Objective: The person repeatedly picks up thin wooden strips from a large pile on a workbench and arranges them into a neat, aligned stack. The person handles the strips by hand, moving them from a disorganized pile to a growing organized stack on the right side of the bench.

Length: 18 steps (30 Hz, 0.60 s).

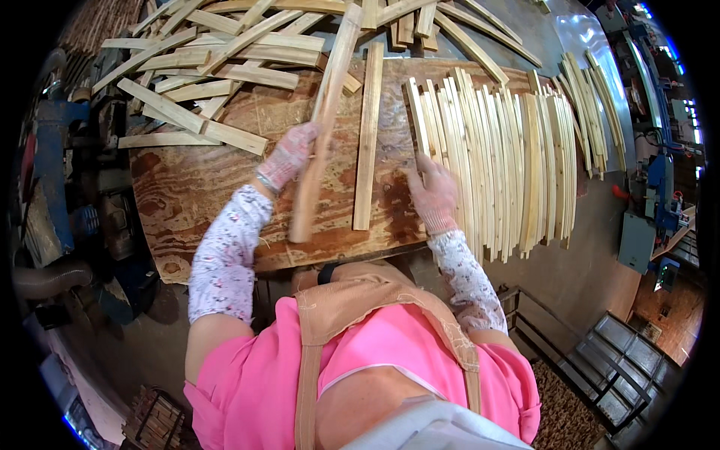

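Plank [325,127], clasped, juts above and below left grip [291,155]; closure unclear for right grip [434,193].

The left arm [231,251] slants forward and inward from the body, its forearm in a pale floral sleeve, with skin showing at the wrist [262,187] and above the sleeve. The left hand [291,154], in a pinkish knit glove, turns its back partly upward, fingers bent in a grip. The right arm [471,281], sleeved alike, angles forward and inward too. The right hand [435,191], also gloved, sits a little nearer the body, back up and fingers pointing forward; how tightly they close is unclear
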Available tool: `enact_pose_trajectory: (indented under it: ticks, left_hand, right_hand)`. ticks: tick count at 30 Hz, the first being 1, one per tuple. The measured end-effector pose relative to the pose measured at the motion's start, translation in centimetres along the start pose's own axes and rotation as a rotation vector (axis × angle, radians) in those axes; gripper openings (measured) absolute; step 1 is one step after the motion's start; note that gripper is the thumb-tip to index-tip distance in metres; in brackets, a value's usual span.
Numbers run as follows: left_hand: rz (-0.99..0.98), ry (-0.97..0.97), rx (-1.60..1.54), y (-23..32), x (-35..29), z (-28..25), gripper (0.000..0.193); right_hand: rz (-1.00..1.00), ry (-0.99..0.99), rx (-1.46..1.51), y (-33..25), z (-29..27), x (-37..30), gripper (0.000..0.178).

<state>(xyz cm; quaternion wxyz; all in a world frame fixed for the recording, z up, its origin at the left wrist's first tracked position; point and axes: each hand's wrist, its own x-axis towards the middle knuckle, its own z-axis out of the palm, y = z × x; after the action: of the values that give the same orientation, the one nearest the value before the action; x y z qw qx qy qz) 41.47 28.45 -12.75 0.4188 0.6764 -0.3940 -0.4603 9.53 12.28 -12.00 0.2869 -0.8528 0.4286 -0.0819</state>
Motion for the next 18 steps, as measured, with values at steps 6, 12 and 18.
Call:
enact_pose_trajectory:
  ticks: [6, 12, 18]
  left_hand:
    - [0.012, 0.138, -0.415, -3.1, 3.5, 11.9, 0.047]
    - [-0.137, 0.399, 0.801, -0.9, 1.8, 16.5, 0.086]
    - [-0.274, 0.424, 0.560, -2.2, 2.5, 16.9, 0.078]
  right_hand:
    - [0.265, -0.200, 0.889, -7.5, 2.9, 2.1, 0.055]
    - [0.090, 0.216, 0.009, 1.6, 3.1, -3.7, 0.038]
    - [-0.075, 0.434, -0.261, 3.7, 2.5, -5.0, 0.039]
